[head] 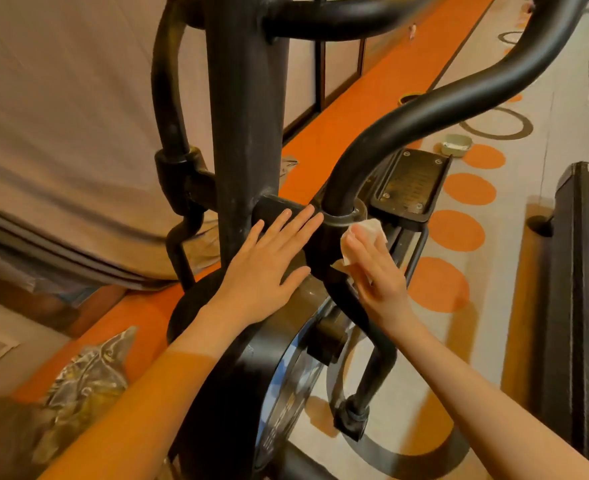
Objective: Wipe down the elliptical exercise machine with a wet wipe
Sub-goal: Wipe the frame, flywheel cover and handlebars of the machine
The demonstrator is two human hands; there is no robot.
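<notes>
Orange-dotted carpet [466, 233] lies under the black elliptical machine [248, 133].

orange-dotted carpet [466, 233], perhaps a bed [61, 133]

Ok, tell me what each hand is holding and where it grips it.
The right hand holds the wet wipe, bunched under its fingers and pressed against the pivot joint. The left hand holds nothing; it rests flat on the elliptical's frame.

Pedal plate [411, 181] lettering blurred; no legible text.
</notes>
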